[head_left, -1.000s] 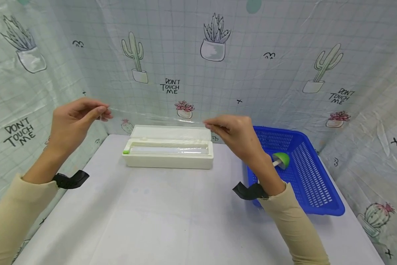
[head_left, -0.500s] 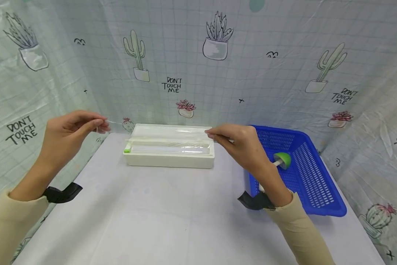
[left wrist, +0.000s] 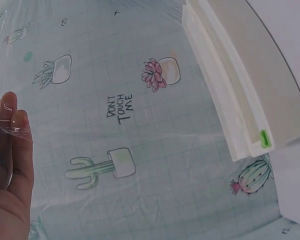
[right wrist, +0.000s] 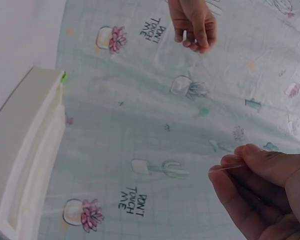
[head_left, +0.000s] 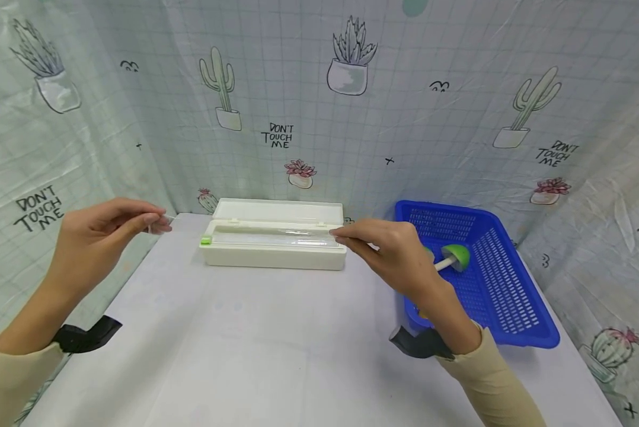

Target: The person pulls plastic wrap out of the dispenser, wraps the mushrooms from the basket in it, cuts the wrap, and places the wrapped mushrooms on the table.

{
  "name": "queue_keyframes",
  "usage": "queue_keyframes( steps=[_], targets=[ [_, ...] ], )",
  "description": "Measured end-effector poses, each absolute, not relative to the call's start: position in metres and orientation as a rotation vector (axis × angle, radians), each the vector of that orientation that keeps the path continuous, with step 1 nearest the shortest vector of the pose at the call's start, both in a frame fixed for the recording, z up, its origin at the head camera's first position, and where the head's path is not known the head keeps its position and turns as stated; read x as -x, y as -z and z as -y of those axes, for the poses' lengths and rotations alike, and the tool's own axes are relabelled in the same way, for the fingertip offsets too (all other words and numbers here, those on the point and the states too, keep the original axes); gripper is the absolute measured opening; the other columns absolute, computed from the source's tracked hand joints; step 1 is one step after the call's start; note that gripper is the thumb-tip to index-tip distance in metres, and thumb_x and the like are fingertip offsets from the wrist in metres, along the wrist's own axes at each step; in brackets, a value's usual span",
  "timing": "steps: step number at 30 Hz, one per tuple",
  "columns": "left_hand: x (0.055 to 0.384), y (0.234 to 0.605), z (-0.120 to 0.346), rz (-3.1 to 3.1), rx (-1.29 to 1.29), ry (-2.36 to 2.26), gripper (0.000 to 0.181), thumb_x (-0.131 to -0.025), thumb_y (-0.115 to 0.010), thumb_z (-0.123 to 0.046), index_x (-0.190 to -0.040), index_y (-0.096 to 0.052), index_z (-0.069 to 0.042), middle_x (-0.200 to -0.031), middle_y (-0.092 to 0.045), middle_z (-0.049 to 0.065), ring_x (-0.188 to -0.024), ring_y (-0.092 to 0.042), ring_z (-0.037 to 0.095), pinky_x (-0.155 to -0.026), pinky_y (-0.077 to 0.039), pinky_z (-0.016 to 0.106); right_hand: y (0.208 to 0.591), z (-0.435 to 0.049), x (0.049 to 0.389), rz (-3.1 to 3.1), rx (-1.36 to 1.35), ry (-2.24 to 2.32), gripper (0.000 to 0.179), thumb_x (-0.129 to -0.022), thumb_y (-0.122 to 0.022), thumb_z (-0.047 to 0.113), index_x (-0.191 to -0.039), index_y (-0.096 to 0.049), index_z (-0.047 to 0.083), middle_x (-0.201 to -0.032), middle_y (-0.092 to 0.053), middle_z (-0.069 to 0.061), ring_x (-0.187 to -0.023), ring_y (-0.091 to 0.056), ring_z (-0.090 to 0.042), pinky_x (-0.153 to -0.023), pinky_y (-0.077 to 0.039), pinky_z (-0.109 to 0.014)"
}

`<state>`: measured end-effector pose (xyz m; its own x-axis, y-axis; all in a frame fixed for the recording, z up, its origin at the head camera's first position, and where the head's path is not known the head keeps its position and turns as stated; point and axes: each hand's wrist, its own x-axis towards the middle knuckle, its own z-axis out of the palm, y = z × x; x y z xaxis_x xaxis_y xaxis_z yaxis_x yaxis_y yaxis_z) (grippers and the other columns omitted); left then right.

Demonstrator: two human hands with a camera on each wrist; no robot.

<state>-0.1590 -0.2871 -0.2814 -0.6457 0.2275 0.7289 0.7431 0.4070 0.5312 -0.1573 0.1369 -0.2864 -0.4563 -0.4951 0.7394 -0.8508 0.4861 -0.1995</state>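
A sheet of clear cling film (left wrist: 21, 132) spans the gap between the two hands, nearly invisible apart from creases at the fingertips. My left hand (head_left: 106, 232) pinches its left end between thumb and fingers, at the left above the table. The right hand (head_left: 396, 254) pinches the other end, its fingertips overlapping the right end of the dispenser in the head view. That white cling film dispenser (head_left: 274, 258) lies at the back of the table with its lid (head_left: 279, 209) raised. A green slider (head_left: 206, 239) sits at its left end, and the film roll shows inside.
A blue perforated basket (head_left: 511, 299) stands at the right, partly behind the right forearm. Inside it lies a green-capped, white-stemmed mushroom-shaped piece (head_left: 456, 257), with other pieces mostly hidden. A cactus-print sheet (head_left: 319, 130) hangs behind and along both sides of the white table (head_left: 277, 350).
Both hands have come down, still pinching the cling film. The left has also drifted left. The film's lower position leaves the dispenser's raised lid showing more clearly than half a second ago.
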Motion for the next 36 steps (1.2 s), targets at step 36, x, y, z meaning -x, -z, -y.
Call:
queue_keyframes(
  steps=[36],
  targets=[
    [0.118, 0.378, 0.305, 2.442, 0.942, 1.419, 0.033, -0.089, -0.062, 0.021, -0.107, -0.073, -0.005, -0.089, -0.075, 0.007, -0.075, -0.073, 0.016, -0.067, -0.06, 0.027, 0.39, -0.148, 0.135, 2.462, -1.584, -1.086, 0.014, -0.099, -0.068, 0.013, -0.108, -0.078, 0.014, -0.1, -0.077, 0.005, -0.088, -0.068, 0.002, -0.067, -0.053, -0.011]
  ],
)
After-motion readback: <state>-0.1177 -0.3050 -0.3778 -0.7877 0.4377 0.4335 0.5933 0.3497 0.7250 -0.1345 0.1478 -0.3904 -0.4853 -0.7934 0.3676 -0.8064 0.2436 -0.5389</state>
